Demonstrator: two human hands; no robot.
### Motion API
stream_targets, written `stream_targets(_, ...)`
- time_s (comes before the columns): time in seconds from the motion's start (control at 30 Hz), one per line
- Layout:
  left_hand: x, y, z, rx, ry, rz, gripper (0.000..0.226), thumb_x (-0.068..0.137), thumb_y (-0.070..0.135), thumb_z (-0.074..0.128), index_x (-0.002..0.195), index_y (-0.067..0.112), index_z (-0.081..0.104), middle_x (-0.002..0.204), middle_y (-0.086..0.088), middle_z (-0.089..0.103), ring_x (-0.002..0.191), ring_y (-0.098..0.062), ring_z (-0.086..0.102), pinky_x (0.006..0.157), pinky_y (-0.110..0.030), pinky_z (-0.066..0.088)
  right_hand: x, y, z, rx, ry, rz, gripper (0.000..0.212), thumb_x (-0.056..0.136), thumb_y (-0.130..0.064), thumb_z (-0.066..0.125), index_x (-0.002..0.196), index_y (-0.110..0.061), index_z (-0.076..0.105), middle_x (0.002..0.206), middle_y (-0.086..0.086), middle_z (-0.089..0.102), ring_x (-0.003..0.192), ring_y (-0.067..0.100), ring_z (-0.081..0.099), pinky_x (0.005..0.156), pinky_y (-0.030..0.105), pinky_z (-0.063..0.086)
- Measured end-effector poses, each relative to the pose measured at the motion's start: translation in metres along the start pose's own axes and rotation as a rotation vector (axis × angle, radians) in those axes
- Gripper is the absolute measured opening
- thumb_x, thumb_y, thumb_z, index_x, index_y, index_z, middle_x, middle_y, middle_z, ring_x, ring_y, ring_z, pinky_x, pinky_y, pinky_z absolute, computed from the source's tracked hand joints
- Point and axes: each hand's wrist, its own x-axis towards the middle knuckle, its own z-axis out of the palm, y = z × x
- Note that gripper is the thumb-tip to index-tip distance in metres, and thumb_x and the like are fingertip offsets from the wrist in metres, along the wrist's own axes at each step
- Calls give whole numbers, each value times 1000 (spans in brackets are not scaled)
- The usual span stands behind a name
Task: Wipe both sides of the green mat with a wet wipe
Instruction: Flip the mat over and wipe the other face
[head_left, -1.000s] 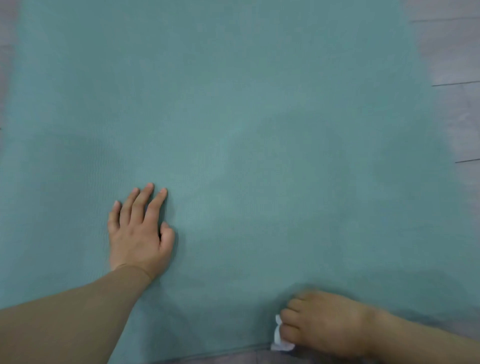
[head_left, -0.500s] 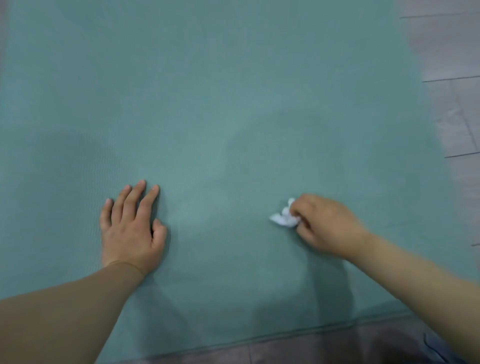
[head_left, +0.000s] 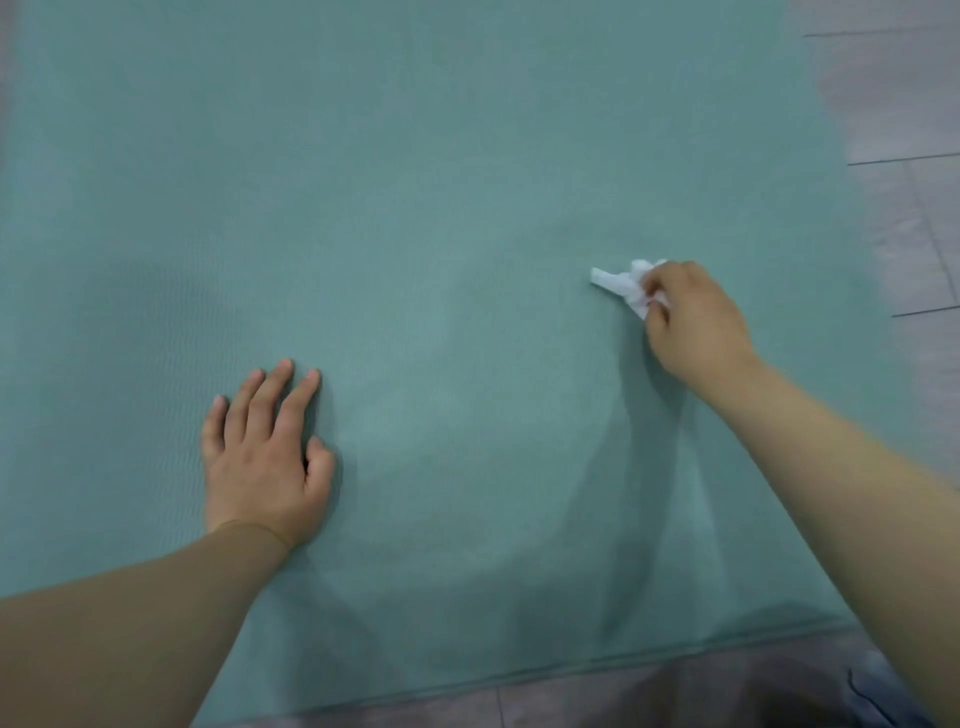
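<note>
The green mat (head_left: 441, 208) lies flat on the floor and fills most of the view. My left hand (head_left: 265, 457) rests palm down on it at the lower left, fingers straight and close together. My right hand (head_left: 691, 322) is further out on the right part of the mat. Its curled fingers grip a crumpled white wet wipe (head_left: 623, 286), which sticks out to the left of the fingertips and touches the mat.
Grey floor tiles (head_left: 904, 104) show beyond the mat's right edge and along its near edge (head_left: 519, 675) at the bottom. A dark piece of clothing (head_left: 779, 696) sits at the lower right.
My right hand has carried the wipe from the mat's near edge away from me and to the right. My left hand stays pressed in the same spot on the mat.
</note>
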Motion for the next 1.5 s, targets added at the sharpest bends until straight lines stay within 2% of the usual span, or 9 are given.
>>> stream_targets(0.3, 1, -1, -1, -6, -14, 0, 68, 81, 36, 33, 146, 19, 45, 155, -8, 38, 145, -29, 28, 121, -48, 9, -166, -29, -33, 9, -896, -747, 39, 95, -32, 28, 115, -19, 59, 112, 7, 60, 102, 27, 58, 78, 32, 40)
stream_targets(0.47, 1, 0, -1, -5, -9, 4, 68, 81, 36, 33, 146, 18, 45, 155, -8, 38, 145, -28, 28, 121, -48, 9, -62, -12, -17, -51, -477, -638, 17, 89, -24, 46, 89, -19, 62, 92, 4, 60, 84, 22, 60, 72, 30, 47)
stream_targets(0.63, 0, 1, -2, -7, -7, 1, 68, 81, 36, 33, 146, 18, 44, 155, -8, 38, 145, -28, 28, 121, -48, 8, 21, 24, -7, -113, -70, 117, 17, 90, -12, 56, 105, -4, 60, 114, 25, 53, 102, 44, 55, 84, 46, 45)
stream_targets(0.73, 1, 0, -1, -14, -11, 5, 68, 81, 36, 33, 146, 18, 45, 154, -8, 39, 145, -29, 28, 121, -48, 9, -22, 4, -7, -16, -121, -128, 21, 88, -11, 57, 109, -9, 63, 119, 22, 61, 106, 37, 60, 90, 40, 47)
stream_targets(0.87, 0, 1, -2, -16, -12, -3, 68, 81, 36, 33, 145, 18, 45, 154, -9, 39, 145, -28, 28, 120, -45, 6, -174, -13, -18, -20, -597, -511, 64, 72, -24, 70, 131, -37, 50, 127, 1, 61, 104, 16, 65, 78, 29, 55)
stream_targets(0.97, 1, 0, -2, -13, -13, -6, 68, 81, 35, 33, 145, 18, 45, 154, -9, 39, 145, -29, 29, 121, -46, 8, -211, -9, -11, -179, -1039, -617, 41, 82, -34, 48, 119, -47, 39, 129, 7, 53, 106, 31, 62, 79, 41, 54)
stream_targets(1.13, 0, -1, -2, 3, -33, 4, 68, 82, 36, 33, 147, 18, 43, 155, -8, 37, 146, -29, 27, 121, -47, 7, -74, -4, -8, -112, -483, -552, 14, 87, -23, 51, 94, -20, 62, 95, 7, 61, 85, 28, 63, 72, 31, 49)
stream_targets(1.33, 0, 1, -2, 4, -36, -8, 68, 82, 36, 32, 147, 19, 42, 156, -8, 36, 146, -27, 26, 121, -45, 5, 54, 28, -17, -37, 0, 291, 50, 84, -36, 40, 102, 6, 60, 109, 32, 55, 96, 45, 55, 83, 45, 45)
stream_targets(1.5, 1, 0, -3, 16, -46, -1, 68, 82, 36, 33, 147, 19, 42, 156, -8, 37, 146, -28, 27, 121, -45, 6, -43, -5, -16, -62, -31, -33, 21, 84, -8, 55, 92, 7, 68, 77, 31, 64, 68, 44, 65, 60, 43, 56)
